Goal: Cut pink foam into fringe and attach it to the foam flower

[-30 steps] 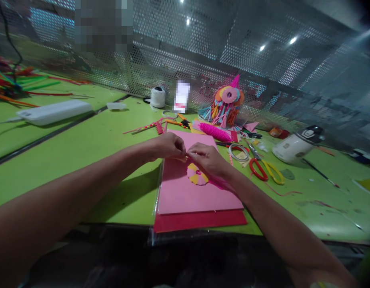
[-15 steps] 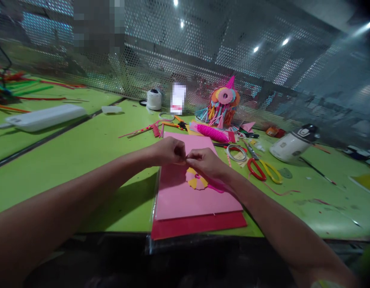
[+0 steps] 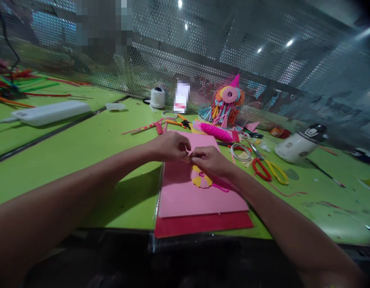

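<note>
My left hand (image 3: 174,145) and my right hand (image 3: 210,161) meet over a pink sheet of paper (image 3: 187,200), fingertips pinched close together. Something very small and pale sits at their fingertips, too hidden to name. Just below my right hand lies a yellow and pink scalloped paper rosette (image 3: 199,180) with a magenta centre, its upper right edge covered by that hand. A bright pink strip (image 3: 221,188) sticks out beside the rosette. Under the pink sheet shows a red sheet (image 3: 203,225), both with clear plastic around their edges.
Red-and-yellow-handled scissors (image 3: 275,172), a tape roll (image 3: 240,152) and a magenta yarn bundle (image 3: 216,132) lie to the right and behind. Further back stand a tasselled paper ornament (image 3: 228,102), a thread spool (image 3: 157,98) and a white glue gun-like device or bottle (image 3: 299,146). A white power strip (image 3: 53,113) lies left.
The view has shifted slightly, so things sit a little further right. My left hand's fingers have loosened a little from the tight pinch, and a small pale bit now shows between the hands.
</note>
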Motion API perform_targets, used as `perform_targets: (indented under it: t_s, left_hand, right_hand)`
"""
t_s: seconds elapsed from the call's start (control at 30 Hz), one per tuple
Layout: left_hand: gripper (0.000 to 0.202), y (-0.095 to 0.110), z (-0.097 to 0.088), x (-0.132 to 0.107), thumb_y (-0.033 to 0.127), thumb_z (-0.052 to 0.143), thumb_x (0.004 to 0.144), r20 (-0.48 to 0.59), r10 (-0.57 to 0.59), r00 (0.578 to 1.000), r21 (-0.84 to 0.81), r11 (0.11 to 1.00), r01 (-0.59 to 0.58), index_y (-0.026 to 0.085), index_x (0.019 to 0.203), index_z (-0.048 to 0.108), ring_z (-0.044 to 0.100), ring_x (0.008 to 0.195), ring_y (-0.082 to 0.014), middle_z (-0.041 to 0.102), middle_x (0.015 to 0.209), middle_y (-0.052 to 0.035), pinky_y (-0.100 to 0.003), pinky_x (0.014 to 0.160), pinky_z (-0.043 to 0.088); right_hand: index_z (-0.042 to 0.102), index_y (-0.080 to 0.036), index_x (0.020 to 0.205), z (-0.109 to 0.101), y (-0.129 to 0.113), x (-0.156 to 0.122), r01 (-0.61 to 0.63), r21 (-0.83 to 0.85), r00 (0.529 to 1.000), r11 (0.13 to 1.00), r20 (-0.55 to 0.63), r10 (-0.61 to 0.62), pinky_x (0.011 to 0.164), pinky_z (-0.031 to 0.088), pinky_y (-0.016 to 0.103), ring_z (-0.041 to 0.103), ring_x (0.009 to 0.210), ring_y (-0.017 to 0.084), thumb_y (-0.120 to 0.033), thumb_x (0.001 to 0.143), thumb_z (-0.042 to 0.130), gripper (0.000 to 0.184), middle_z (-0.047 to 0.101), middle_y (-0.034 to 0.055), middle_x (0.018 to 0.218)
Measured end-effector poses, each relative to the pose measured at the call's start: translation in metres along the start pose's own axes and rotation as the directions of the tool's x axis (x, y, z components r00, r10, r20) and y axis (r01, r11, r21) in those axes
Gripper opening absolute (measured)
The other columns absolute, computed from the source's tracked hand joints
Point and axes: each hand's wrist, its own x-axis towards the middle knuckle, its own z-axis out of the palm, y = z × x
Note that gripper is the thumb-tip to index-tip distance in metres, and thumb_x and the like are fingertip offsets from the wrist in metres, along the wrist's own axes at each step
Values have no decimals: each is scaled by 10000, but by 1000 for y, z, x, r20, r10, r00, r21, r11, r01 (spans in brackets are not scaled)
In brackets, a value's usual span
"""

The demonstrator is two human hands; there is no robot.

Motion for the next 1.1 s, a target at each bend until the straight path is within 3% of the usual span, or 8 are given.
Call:
perform_targets:
  t_s: [0.17, 0.27, 0.4, 0.57, 0.73, 0.97, 1.1]
  left_hand:
    - [223, 1, 4, -2, 256, 546, 698, -66, 177, 982, 235, 959, -157, 169, 827, 706, 570, 706, -171, 674, 751, -76, -261, 644, 364]
    - [251, -4, 10, 1, 219, 556, 672, -31, 132, 991, 131, 983, -127, 153, 875, 687, 563, 627, -137, 674, 716, -54, -234, 587, 363]
    - [277, -10, 8, 4, 243, 616, 609, 95, -58, 994, -142, 987, 71, 150, 864, 673, 567, 631, -132, 680, 712, -26, -214, 555, 369]
    - [220, -13, 2, 2, 323, 637, 609, 214, -173, 961, -253, 941, 226, 169, 760, 684, 541, 625, -144, 665, 673, -26, -231, 538, 353]
    - [182, -8, 0, 0, 309, 618, 625, 242, -189, 952, -266, 930, 252, 154, 702, 677, 495, 574, -129, 624, 608, -20, -241, 534, 335]
    - [171, -5, -4, -2, 293, 610, 642, 262, -145, 954, -422, 872, 248, 136, 689, 662, 462, 550, -117, 581, 579, -9, -244, 551, 329]
    - [179, -6, -6, -2, 307, 606, 654, 264, -116, 957, -426, 877, 224, 136, 675, 651, 455, 554, -114, 579, 583, -8, -240, 552, 318]
  right_hand:
    - [680, -109, 761, -2, 2, -1, -73, 275, 997, 959, 23, 70, 575, 410, 225, 525, 595, 105, -131, 718, 545, 143, 610, 0, 656]
    - [662, -106, 716, -5, 1, -2, -96, 332, 995, 938, 44, 86, 533, 386, 214, 487, 539, 83, -149, 723, 558, 113, 571, -20, 600]
    - [667, -104, 732, -7, 0, -1, -54, 266, 998, 962, 54, 41, 546, 391, 225, 519, 587, 103, -177, 740, 576, 117, 601, 8, 642]
    - [678, -125, 727, -4, -6, -2, 76, 91, 997, 993, -12, -76, 578, 413, 250, 538, 634, 126, -163, 750, 586, 102, 611, 32, 691]
    - [659, -128, 720, -2, -11, -3, 217, -79, 973, 973, -60, -222, 604, 409, 255, 538, 650, 123, -107, 765, 565, 106, 602, 32, 704]
    - [618, -134, 720, -4, -12, -4, 280, -154, 951, 948, -88, -295, 606, 398, 251, 519, 656, 119, -134, 806, 544, 114, 572, 27, 698]
    - [607, -142, 736, -3, -11, -4, 301, -203, 941, 932, -94, -325, 612, 397, 259, 511, 662, 125, -125, 823, 518, 126, 565, 28, 706]
